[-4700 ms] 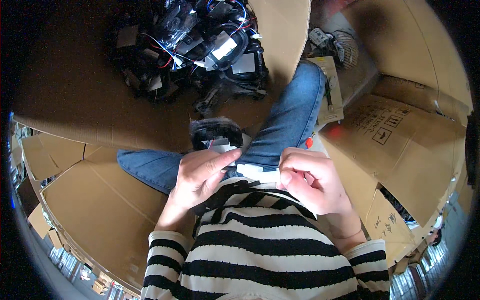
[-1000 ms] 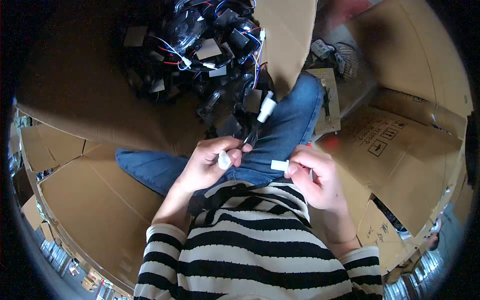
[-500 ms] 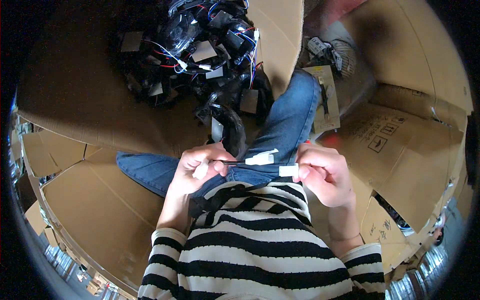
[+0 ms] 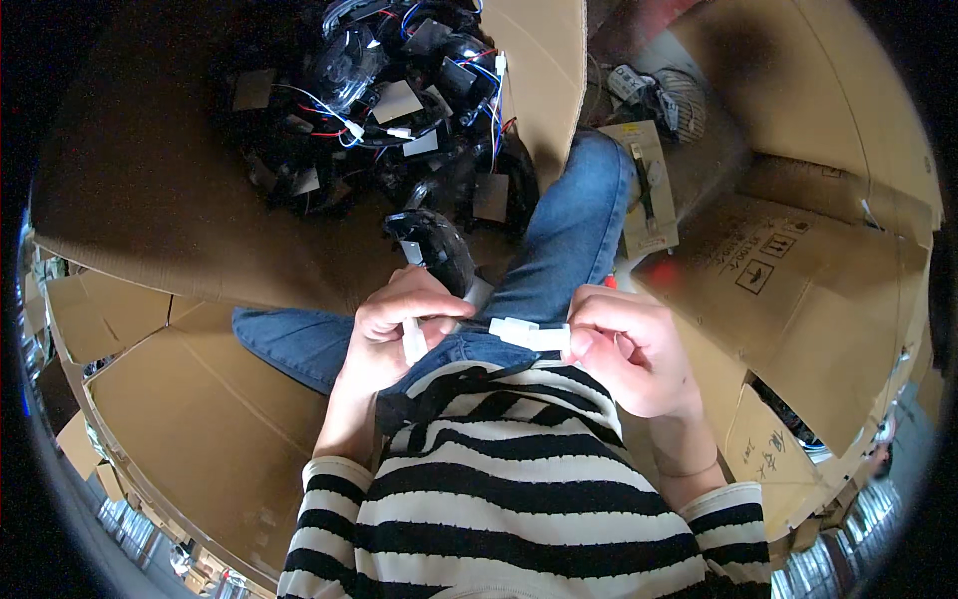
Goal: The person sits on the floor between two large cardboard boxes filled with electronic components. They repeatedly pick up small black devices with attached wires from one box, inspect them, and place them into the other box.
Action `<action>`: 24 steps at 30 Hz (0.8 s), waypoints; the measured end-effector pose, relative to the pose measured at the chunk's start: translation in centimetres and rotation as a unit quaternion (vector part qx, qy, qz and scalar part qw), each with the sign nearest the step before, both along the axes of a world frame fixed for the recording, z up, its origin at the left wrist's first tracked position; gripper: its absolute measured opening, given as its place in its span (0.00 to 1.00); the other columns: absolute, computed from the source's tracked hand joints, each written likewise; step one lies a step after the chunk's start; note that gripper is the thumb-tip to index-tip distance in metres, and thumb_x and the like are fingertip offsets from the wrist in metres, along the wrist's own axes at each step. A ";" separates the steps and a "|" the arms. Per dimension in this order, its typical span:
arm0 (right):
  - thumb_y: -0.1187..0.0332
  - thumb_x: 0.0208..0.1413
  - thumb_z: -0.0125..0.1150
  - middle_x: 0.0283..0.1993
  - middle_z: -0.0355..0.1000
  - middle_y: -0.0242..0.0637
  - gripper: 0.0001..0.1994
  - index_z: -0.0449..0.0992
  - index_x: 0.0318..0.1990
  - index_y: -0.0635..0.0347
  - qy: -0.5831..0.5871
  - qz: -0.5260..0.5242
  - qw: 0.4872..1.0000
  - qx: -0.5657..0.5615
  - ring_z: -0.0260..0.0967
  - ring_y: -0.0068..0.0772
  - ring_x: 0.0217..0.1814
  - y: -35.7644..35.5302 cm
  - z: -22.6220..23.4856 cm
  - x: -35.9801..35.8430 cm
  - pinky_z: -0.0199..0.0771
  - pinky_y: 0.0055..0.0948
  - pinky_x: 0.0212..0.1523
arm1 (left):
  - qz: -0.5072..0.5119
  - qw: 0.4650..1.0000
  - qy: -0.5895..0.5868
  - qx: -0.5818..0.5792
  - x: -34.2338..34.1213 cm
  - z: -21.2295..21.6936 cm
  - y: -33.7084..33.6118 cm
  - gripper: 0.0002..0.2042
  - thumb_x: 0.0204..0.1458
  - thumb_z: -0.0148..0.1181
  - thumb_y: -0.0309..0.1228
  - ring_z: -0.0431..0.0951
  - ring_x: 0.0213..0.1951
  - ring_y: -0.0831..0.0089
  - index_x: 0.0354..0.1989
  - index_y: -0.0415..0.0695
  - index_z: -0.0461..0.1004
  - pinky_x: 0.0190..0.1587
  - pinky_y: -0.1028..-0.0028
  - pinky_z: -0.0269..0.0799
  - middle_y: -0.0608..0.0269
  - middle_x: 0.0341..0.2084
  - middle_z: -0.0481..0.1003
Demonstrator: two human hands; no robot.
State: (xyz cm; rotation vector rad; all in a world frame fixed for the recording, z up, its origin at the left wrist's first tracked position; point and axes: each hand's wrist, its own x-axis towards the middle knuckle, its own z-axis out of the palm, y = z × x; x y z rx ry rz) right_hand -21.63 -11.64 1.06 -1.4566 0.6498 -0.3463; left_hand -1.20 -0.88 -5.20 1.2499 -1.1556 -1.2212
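My left hand is closed around a short dark cable that ends in a white plastic connector. Another small white piece pokes out below the fingers of that hand. Facing it, my right hand pinches a second white connector between thumb and fingertips. The two connectors meet end to end over my lap; whether they are locked together I cannot tell. Just beyond my left hand lies a black part in clear plastic. A bit of red shows behind my right fingers.
A large open carton ahead holds a heap of black bagged parts with coloured wires and white connectors. At the right, a yellowish card bears a dark slim tool, near a power strip and cartons.
My right hand has moved left, bringing its connector against the one on the cable. The connector's raised flap no longer sticks up. My view has shifted slightly.
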 end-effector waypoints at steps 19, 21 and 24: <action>0.76 0.41 0.47 0.17 0.60 0.32 0.05 0.66 0.18 0.64 0.035 -0.099 0.994 -0.034 0.54 0.21 0.18 -0.8 -0.3 -2.9 0.51 0.21 0.19 | -0.019 0.976 -0.217 -0.016 4.1 9.6 -2.6 0.10 0.37 0.52 0.20 0.67 0.25 0.74 0.31 0.40 0.73 0.26 0.77 0.61 0.58 0.24 0.71; 0.76 0.43 0.46 0.18 0.61 0.31 0.05 0.67 0.19 0.64 0.042 -0.108 0.993 -0.028 0.55 0.19 0.18 -0.4 -1.1 -3.6 0.51 0.19 0.19 | -0.046 0.944 -0.327 -0.020 6.0 13.5 -2.0 0.09 0.36 0.52 0.24 0.67 0.24 0.71 0.28 0.39 0.73 0.27 0.74 0.61 0.57 0.24 0.70; 0.75 0.44 0.46 0.18 0.62 0.31 0.05 0.67 0.20 0.64 0.013 -0.080 0.996 -0.029 0.55 0.19 0.18 0.1 -1.9 -3.7 0.52 0.18 0.19 | 0.086 0.855 -0.511 -0.014 13.2 21.6 8.6 0.11 0.39 0.53 0.27 0.69 0.31 0.62 0.32 0.37 0.71 0.37 0.70 0.63 0.54 0.28 0.71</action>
